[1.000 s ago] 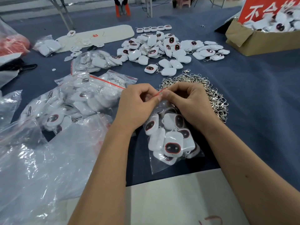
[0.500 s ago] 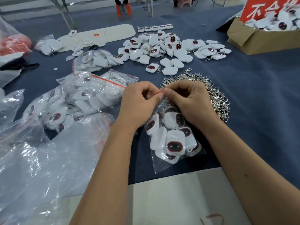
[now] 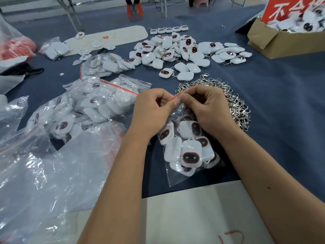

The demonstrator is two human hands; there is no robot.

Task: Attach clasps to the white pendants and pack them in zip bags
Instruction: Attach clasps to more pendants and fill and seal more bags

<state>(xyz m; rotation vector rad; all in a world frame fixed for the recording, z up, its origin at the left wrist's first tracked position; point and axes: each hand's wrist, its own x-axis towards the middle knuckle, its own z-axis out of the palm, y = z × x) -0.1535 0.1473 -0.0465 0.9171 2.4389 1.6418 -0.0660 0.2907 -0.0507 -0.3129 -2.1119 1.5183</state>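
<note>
Centrally, pinching the red zip strip of a clear plastic zip bag [image 3: 189, 152] of white pendants between left hand [image 3: 153, 115] and right hand [image 3: 209, 110], fingers clamped together on it.

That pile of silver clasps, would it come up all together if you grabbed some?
Probably a tangled clump. The clasps are hooked metal pieces heaped loosely, so they likely snag one another. The heap looks floppy rather than stiff, and stragglers would likely drop off. Being shiny metal, it is probably heavy for its size.

pendants [image 3: 190, 152] in zip bag [image 3: 175, 176]; clasps [image 3: 235, 106] right; filled bags [image 3: 91, 110] left
</note>
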